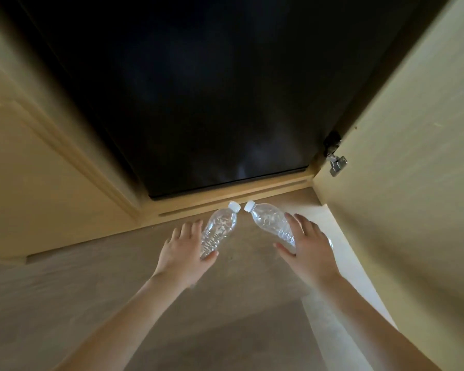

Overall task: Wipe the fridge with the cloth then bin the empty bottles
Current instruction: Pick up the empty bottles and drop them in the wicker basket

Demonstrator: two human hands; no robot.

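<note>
The left hand (182,246) holds the left bottle (220,228), a clear ribbed plastic one with a white screw cap. The thumb lies under its lower end, and the four fingers (189,227), close together and slightly bent, lie along its left side. From these fingers the bottle goes up and to the right, and its cap is beyond the fingertips. The right hand (306,245) holds the right bottle (268,222), also clear plastic with a white cap. Here the fingers are a little spread and laid over the body, the thumb is on the near side, and the bottom end shows just right of the knuckles. Its cap points up and left from the fingertips, near the other cap but apart from it. Both bottles look empty. Beyond all the fingertips stands the black glossy fridge front (198,103), set in a light wooden cabinet frame (225,203). To the right of the right fingers is the open pale wooden cabinet door (413,156) with a metal hinge (336,163). Under the hands is a brown floor (118,290).
</note>
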